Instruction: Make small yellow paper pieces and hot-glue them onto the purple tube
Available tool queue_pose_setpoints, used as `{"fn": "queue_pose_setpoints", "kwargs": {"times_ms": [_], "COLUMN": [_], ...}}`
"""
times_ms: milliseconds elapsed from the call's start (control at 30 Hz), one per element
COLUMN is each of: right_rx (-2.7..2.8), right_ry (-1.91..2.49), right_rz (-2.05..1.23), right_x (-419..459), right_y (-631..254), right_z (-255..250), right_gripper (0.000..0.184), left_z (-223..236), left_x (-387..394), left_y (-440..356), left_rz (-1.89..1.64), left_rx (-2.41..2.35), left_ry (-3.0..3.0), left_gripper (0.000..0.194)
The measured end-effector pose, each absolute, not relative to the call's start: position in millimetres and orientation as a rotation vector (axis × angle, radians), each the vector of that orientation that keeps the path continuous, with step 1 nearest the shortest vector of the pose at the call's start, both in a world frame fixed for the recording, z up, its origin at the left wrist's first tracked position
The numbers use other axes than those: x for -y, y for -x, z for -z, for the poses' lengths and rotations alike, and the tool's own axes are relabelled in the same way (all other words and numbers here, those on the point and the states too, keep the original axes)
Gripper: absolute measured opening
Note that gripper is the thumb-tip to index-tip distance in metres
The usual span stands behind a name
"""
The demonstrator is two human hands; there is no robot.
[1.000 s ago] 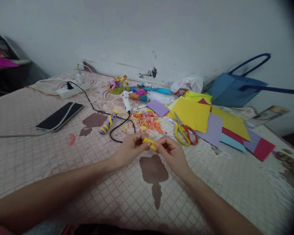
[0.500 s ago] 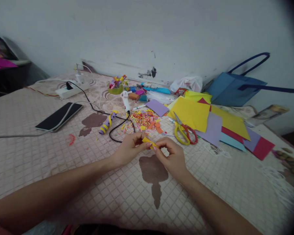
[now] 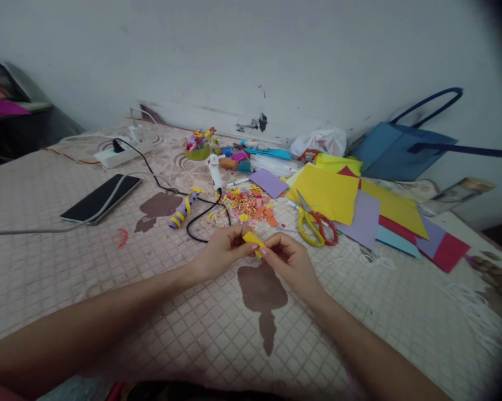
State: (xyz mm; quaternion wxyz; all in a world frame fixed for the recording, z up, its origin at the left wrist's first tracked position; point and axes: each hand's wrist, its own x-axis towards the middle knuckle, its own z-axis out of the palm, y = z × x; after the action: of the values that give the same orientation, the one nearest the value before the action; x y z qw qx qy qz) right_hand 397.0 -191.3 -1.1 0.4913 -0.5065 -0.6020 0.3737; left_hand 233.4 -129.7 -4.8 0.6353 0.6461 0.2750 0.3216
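Observation:
Between my two hands is a small piece of yellow craft sheet [image 3: 253, 239], held above the table. My left hand [image 3: 224, 252] is closed on its left end, thumb in front. My right hand [image 3: 290, 262] pinches the right end between thumb and fingers. Just beyond my hands lies a heap of colourful paper scraps [image 3: 245, 206]. Scissors [image 3: 315, 223] with one yellow and one red handle rest to the right of it. A purple roll wound with a yellow strip [image 3: 184, 210] lies to the left, near a white glue gun [image 3: 214, 171].
Coloured sheets [image 3: 326, 192] spread across the right side, before a blue bag [image 3: 401, 150]. At left are a dark phone-like slab [image 3: 103, 199] under a cable and a white power strip [image 3: 123, 156]. A black cord [image 3: 190, 225] loops close to my left hand.
My right hand has shifted slightly left along the yellow piece, its fingers now closer to my left hand. The piece shows a broader face than before.

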Motion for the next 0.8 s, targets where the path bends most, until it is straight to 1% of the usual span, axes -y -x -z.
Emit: {"fn": "queue_pose_setpoints", "kwargs": {"times_ms": [167,300,433,533,633,800], "right_rx": [1.582,1.615,1.538,1.476,1.455,1.462], "right_ry": [1.247,1.221,1.206,1.220,1.209,1.222], "right_rz": [-1.127,-1.147,-1.131,-1.226,-1.348,-1.327], "right_x": [185.7,183.9,184.4,184.8,184.4,183.9], "right_y": [-407.5,-410.5,-408.7,-407.8,-408.5,-409.0], "right_z": [0.4,3.0,4.2,4.8,5.6,6.7], "right_gripper": [0.019,0.021,0.023,0.023,0.023,0.024], "left_z": [4.3,5.3,5.6,4.4,3.1,4.3], "left_x": [126.3,124.3,122.3,122.2,122.9,123.3], "left_y": [-229.8,-230.9,-232.1,-230.7,-229.3,-231.1], "left_rz": [-0.564,-0.511,-0.553,-0.586,-0.545,-0.501], "left_rx": [-0.664,-0.638,-0.686,-0.706,-0.702,-0.705], "left_ry": [-1.659,-1.519,-1.337,-1.333,-1.378,-1.381], "left_gripper": [0.020,0.020,0.024,0.027,0.027,0.029]}}
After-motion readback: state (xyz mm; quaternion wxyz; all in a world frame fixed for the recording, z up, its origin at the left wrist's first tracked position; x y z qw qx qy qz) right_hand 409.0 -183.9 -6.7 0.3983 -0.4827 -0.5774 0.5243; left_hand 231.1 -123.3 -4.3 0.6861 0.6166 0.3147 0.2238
